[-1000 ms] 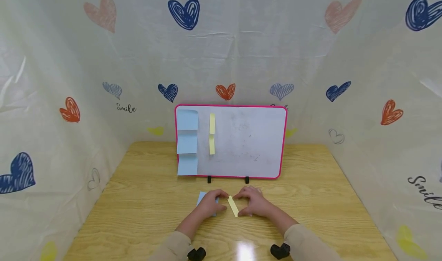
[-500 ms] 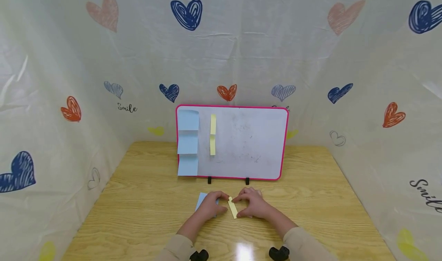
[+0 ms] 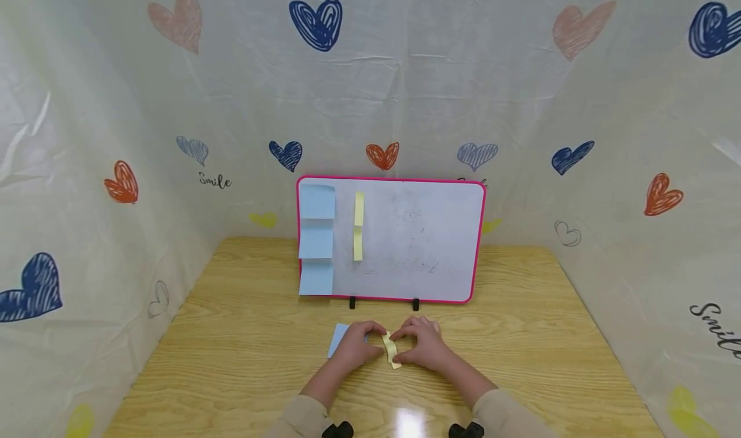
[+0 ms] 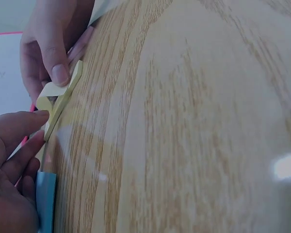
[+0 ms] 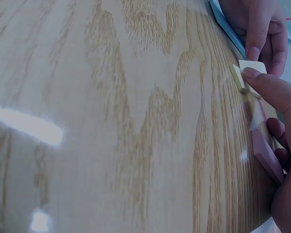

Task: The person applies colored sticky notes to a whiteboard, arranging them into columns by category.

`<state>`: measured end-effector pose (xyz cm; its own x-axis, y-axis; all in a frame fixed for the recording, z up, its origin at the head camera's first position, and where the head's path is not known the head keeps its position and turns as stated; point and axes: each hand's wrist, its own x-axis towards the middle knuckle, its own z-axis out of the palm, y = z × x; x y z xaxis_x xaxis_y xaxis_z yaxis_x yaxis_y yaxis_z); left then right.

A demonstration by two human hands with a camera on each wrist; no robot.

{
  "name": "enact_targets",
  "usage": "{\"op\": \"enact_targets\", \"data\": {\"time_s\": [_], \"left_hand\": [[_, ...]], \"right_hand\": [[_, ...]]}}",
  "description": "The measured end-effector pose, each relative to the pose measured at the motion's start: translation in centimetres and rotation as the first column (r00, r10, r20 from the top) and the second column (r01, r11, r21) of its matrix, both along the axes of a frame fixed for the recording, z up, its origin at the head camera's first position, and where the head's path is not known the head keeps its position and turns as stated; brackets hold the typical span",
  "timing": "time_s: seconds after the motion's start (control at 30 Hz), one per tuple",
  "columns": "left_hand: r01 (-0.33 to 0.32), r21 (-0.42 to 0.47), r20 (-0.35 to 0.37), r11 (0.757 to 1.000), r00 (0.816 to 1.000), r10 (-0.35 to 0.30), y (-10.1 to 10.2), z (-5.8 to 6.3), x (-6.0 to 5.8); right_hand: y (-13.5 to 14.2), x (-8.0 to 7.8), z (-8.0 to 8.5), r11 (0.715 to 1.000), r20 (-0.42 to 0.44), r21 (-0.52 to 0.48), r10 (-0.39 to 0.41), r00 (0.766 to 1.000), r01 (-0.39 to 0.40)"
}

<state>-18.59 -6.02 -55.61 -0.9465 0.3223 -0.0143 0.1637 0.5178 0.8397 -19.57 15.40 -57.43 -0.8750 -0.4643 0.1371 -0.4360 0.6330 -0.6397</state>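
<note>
Near the front edge of the surface [image 3: 521, 335], midway between its left and right edges, both hands work on a narrow yellow sticky strip [image 3: 391, 350]. The left hand [image 3: 357, 346] pins the pad of yellow strips down with thumb and forefinger, which seems meant to keep the pad from lifting along with the top sheet. The right hand [image 3: 425, 346] pinches the top strip between thumb and fingers and curls it upward; the left wrist view shows the strip [image 4: 58, 94] bowed into a loop, so only one end is likely stuck by its glue.

A blue pad [image 3: 338, 339] lies flat under the left hand's outer side, partly covered. A pink pad [image 5: 267, 156] sits beneath the right hand's fingers, seen only from the right wrist.

Toward the back edge a pink-framed whiteboard [image 3: 428, 245] stands propped on small black feet, tilted to face the person. Three blue notes [image 3: 316, 239] run down its left edge and two yellow strips [image 3: 358, 226] hang in a column just beside them.
</note>
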Motion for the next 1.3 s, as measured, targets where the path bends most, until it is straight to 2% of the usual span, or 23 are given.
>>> {"op": "enact_targets", "data": {"time_s": [0.17, 0.27, 0.4, 0.67, 0.8, 1.0, 1.3], "left_hand": [[-0.042, -0.008, -0.03, 0.999, 0.999, 0.041, 0.4, 0.1, 0.2], [-0.068, -0.011, -0.052, 0.998, 0.996, 0.067, 0.6, 0.1, 0.3], [-0.09, -0.019, -0.091, 0.996, 0.992, 0.088, 0.8, 0.0, 0.3], [-0.101, -0.033, -0.096, 0.994, 0.991, 0.098, 1.0, -0.3, 0.2], [-0.109, -0.037, -0.11, 0.993, 0.988, 0.105, 1.1, -0.4, 0.2], [-0.13, -0.07, -0.135, 0.989, 0.983, 0.12, 1.3, -0.7, 0.3], [-0.157, -0.113, -0.178, 0.981, 0.975, 0.135, 1.5, -0.9, 0.2]], "right_hand": [[-0.2, 0.3, 0.0, 0.998, 0.004, -0.059, -0.02, 1.0, 0.021], [-0.1, 0.5, 0.2, 0.995, 0.021, -0.101, -0.005, 1.0, 0.007], [0.2, 0.7, 0.3, 0.99, -0.002, -0.133, 0.037, 0.999, -0.037], [0.9, 0.6, 0.4, 0.989, -0.09, -0.097, 0.104, 0.99, -0.113], [0.4, 0.4, 0.1, 0.988, -0.095, -0.124, 0.08, 0.992, -0.091], [-0.6, 0.1, -0.2, 0.98, -0.053, -0.199, 0.022, 0.998, -0.032], [-1.6, 0.6, 0.1, 0.979, -0.012, -0.186, -0.087, 0.996, 0.083]]}}
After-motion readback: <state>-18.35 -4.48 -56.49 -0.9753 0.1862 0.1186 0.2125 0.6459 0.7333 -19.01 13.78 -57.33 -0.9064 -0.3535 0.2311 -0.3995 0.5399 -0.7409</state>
